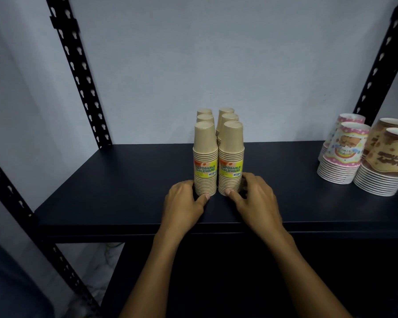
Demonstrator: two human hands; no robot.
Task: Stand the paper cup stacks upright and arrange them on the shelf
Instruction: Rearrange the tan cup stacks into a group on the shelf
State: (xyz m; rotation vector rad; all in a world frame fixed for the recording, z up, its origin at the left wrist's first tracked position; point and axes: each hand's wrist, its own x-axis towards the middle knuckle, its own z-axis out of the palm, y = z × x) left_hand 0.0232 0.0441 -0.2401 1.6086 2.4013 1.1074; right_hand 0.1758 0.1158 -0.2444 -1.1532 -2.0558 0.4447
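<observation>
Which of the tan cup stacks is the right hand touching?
The front stack of the right-hand column, tan paper cups with a yellow label. The right hand touches its base; the left hand is on the neighbouring front stack.

We can read "DISPOSABLE TABLEWARE" on the yellow label of the front left stack of tan paper cups [205,157], above a small barcode, and the same words and barcode on the front right stack of tan paper cups [231,157]. The lettering on the printed cups at right sits upside down, and we cannot make it out.
</observation>
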